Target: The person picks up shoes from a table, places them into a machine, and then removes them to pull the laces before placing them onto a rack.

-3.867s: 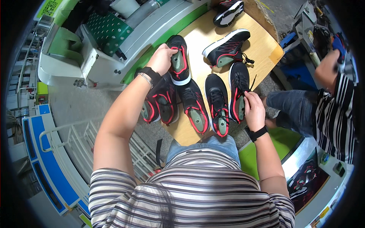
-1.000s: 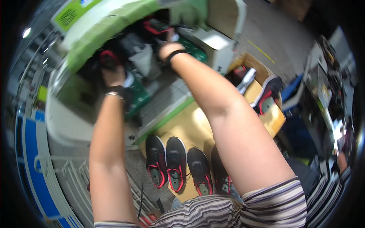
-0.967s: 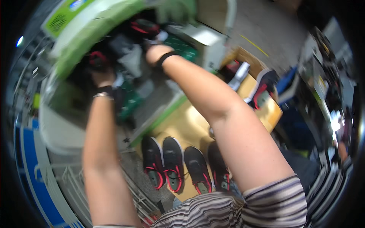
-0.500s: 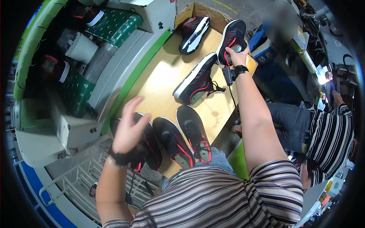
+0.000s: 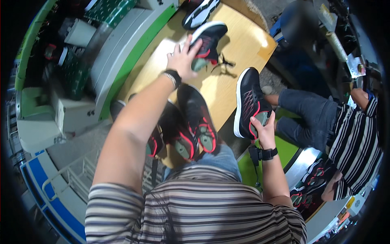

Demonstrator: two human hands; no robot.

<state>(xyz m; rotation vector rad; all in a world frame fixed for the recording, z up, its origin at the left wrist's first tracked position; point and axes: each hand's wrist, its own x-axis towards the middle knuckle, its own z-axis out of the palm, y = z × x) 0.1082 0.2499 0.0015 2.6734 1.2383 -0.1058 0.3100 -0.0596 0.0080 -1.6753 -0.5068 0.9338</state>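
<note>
My right hand (image 5: pixel 265 131) grips a black sneaker (image 5: pixel 248 101) with a white sole and red trim by its heel end, with the thumb near the grey-green insert in its opening. This sneaker is held up beyond the table's right edge, toe pointing away from me. Over the table, my left hand (image 5: pixel 183 61) spreads its fingers against the side of another black sneaker (image 5: pixel 206 42), whose laces trail to the right. Below that hand, several sneakers stand side by side with their heels toward me, among them one black sneaker (image 5: pixel 197 105) at the right.
The light wooden table (image 5: pixel 231 36) has a sneaker (image 5: pixel 201 14) lying at its far end. To the left stands a grey machine with a green-edged side (image 5: pixel 148 42). A co-worker in a striped shirt (image 5: pixel 351 142) is at the right, beside more sneakers (image 5: pixel 315 175).
My right hand has brought its sneaker from the table's far right corner toward me. My left hand has moved forward and right, from above the near sneakers to the one lying mid-table.
</note>
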